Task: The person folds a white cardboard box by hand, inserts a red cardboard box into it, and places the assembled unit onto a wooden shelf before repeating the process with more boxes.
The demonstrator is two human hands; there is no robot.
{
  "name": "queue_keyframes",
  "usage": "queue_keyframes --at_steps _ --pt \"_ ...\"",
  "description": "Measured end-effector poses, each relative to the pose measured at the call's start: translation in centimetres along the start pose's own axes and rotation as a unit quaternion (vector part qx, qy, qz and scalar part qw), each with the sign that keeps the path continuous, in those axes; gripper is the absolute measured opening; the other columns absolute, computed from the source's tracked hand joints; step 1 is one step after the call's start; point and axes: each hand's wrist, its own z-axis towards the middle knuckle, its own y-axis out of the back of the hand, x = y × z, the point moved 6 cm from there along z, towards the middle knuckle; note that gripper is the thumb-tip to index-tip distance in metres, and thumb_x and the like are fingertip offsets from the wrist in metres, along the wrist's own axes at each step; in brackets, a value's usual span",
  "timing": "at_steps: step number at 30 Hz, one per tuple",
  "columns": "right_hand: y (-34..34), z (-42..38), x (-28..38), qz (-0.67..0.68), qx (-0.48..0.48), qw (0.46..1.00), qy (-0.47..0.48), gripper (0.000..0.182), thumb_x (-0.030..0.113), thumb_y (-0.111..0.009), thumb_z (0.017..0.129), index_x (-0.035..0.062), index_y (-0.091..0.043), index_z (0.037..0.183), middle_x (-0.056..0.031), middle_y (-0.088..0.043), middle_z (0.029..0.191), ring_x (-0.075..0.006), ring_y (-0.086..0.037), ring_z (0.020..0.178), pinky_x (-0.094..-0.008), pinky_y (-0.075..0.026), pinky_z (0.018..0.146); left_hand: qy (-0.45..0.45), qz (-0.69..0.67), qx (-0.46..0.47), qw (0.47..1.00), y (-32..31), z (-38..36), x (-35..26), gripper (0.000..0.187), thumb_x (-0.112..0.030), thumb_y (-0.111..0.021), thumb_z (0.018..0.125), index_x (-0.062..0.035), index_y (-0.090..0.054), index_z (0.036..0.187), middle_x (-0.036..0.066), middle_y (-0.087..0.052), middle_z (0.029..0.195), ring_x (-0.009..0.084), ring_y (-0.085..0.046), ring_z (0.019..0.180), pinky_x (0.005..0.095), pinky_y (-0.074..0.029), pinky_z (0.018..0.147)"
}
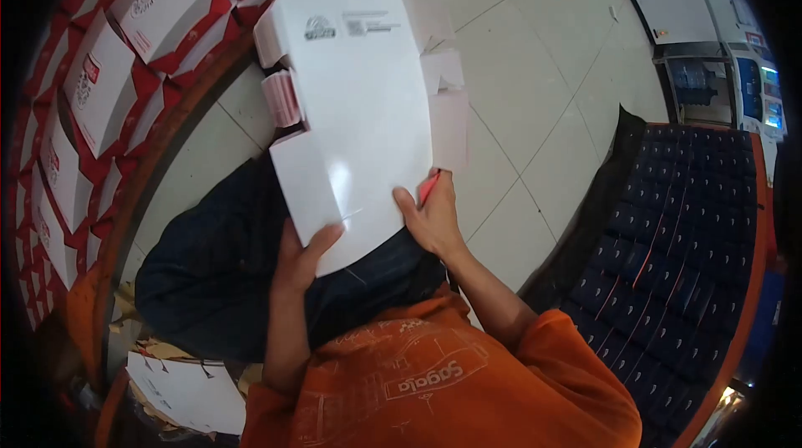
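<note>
A stack of white die-cut cardboard sheets (368, 114) lies over my lap, with a printed logo near its far end and folded flaps along both sides. The flaps on the left show pinkish-red layered edges. My left hand (309, 256) grips the near left edge, its thumb on top of the sheet. My right hand (430, 214) holds the near right edge, thumb on top, with a bit of red showing beside the fingers. The undersides of the fingers are hidden beneath the cardboard.
Rows of red and white boxes (171, 5) stand at the left behind an orange edge. Tiled floor (535, 105) lies ahead. Many dark blue packets (668, 256) fill a rack at the right. Another white sheet (188, 389) lies at the lower left.
</note>
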Motion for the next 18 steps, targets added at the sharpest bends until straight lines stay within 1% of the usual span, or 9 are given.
queue_keyframes --at_steps 2,3,4,6,8,10,12,14,18 --pt "0.6 -0.7 0.3 0.085 0.033 0.995 0.043 0.064 0.028 -0.072 0.08 -0.0108 -0.041 0.12 -0.0269 -0.051 0.112 -0.0378 -0.051 0.106 -0.0434 -0.04 0.097 0.047 -0.365 0.13 0.921 -0.1 -0.6 2.1 0.036 -0.012 -0.071 0.082 0.003 -0.062 0.114 0.012 -0.067 0.108 0.0223 -0.064 0.096 0.0315 -0.049 0.088" --pt "0.6 -1.3 0.1 0.118 0.097 0.988 -0.032 0.059 0.025 -0.063 0.087 -0.0095 -0.035 0.126 -0.0246 -0.047 0.116 -0.0339 -0.048 0.11 -0.0412 -0.038 0.099 0.05 -0.434 0.146 0.887 -0.3 -1.0 2.3 0.042 -0.009 -0.07 0.082 0.0015 -0.06 0.121 0.013 -0.065 0.113 0.0231 -0.063 0.103 0.0324 -0.048 0.094" --pt "1.1 -2.1 0.4 0.124 0.107 0.986 -0.035 0.059 0.025 -0.063 0.087 -0.0095 -0.035 0.126 -0.0246 -0.047 0.116 -0.0339 -0.048 0.11 -0.0412 -0.038 0.099 0.053 -0.431 0.135 0.891 0.4 -1.4 2.7 0.042 -0.009 -0.07 0.082 0.0015 -0.06 0.121 0.013 -0.065 0.113 0.0231 -0.063 0.103 0.0324 -0.048 0.094" --pt "1.8 -2.7 1.4 0.184 0.11 0.977 0.006 0.062 0.037 -0.053 0.094 -0.0095 -0.031 0.129 -0.0208 -0.044 0.116 -0.0294 -0.046 0.11 -0.0393 -0.036 0.099 0.138 -0.333 0.148 0.921 1.5 -1.2 3.4 0.04 -0.008 -0.066 0.085 0.0023 -0.058 0.123 0.012 -0.065 0.111 0.021 -0.061 0.105 0.0327 -0.047 0.094" --pt "2.4 -3.7 1.8 0.2 0.125 0.972 0.015 0.067 0.044 -0.048 0.096 -0.0093 -0.029 0.131 -0.0199 -0.041 0.118 -0.028 -0.043 0.112 -0.0384 -0.034 0.1 0.041 -0.059 0.083 0.994 1.5 -1.3 2.0 0.036 -0.011 -0.063 0.089 0.0058 -0.058 0.12 0.011 -0.065 0.106 0.0204 -0.061 0.1 0.0335 -0.047 0.092" --pt "2.7 -4.4 2.5 0.212 0.137 0.967 0.023 0.071 0.051 -0.043 0.097 -0.009 -0.026 0.133 -0.019 -0.039 0.12 -0.0266 -0.04 0.113 -0.0375 -0.033 0.101 -0.024 0.145 0.025 0.989 -0.1 -0.3 0.4 0.038 -0.015 -0.063 0.089 0.0063 -0.056 0.12 0.016 -0.065 0.109 0.0267 -0.062 0.104 0.0362 -0.046 0.093" --pt "3.8 -5.1 3.4 0.249 0.11 0.96 0.073 0.079 0.057 -0.038 0.097 -0.0095 -0.022 0.137 -0.0193 -0.034 0.124 -0.0267 -0.037 0.116 -0.0363 -0.029 0.104 -0.017 0.138 -0.003 0.99 -2.3 0.6 1.4 0.042 -0.02 -0.064 0.089 0.0083 -0.053 0.118 0.02 -0.064 0.108 0.032 -0.061 0.104 0.0388 -0.045 0.093" --pt "4.1 -6.4 2.8 0.275 0.144 0.95 0.028 0.08 0.056 -0.038 0.097 -0.0098 -0.019 0.139 -0.0193 -0.034 0.125 -0.0274 -0.037 0.116 -0.0358 -0.027 0.105 -0.004 0.128 -0.026 0.991 -5.7 1.3 3.2 0.047 -0.025 -0.066 0.089 0.0103 -0.051 0.116 0.025 -0.063 0.107 0.0373 -0.06 0.104 0.0415 -0.045 0.093" --pt "4.6 -7.5 2.2 0.22 0.147 0.96 0.089 0.083 0.042 -0.053 0.096 -0.0094 -0.012 0.146 -0.0181 -0.028 0.144 -0.0248 -0.03 0.133 -0.0358 -0.022 0.112 -0.085 0.336 -0.091 0.934 -9.0 1.9 3.3 0.064 -0.037 -0.071 0.085 0.0124 -0.04 0.113 0.031 -0.058 0.1 0.0459 -0.058 0.095 0.048 -0.045 0.087"
